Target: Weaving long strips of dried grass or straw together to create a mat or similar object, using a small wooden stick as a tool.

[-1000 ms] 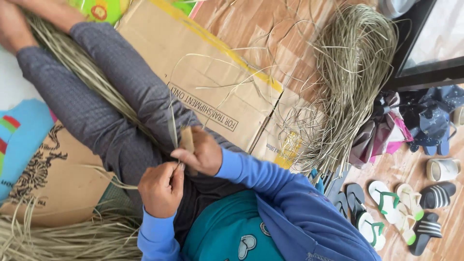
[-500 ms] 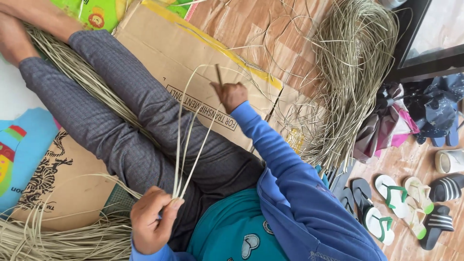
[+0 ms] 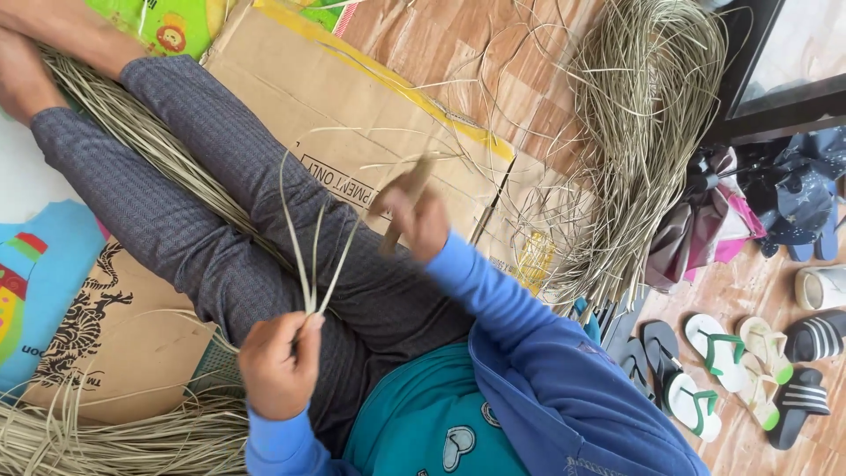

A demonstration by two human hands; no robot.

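Over the lap, the left hand (image 3: 280, 363) pinches the lower ends of a few thin dry strips (image 3: 310, 256) — they fan upward across the grey trousers (image 3: 203, 229). The right hand (image 3: 414, 216) is blurred, closed around a small brown stick-like tool (image 3: 407, 196), above the flattened cardboard (image 3: 335, 97). A big bundle of dry fibre (image 3: 634, 132) lies beyond — sandals (image 3: 731, 370) near it.

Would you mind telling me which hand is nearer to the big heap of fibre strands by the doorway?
Right hand: it is raised toward the heap. The left hand stays low, farther away.
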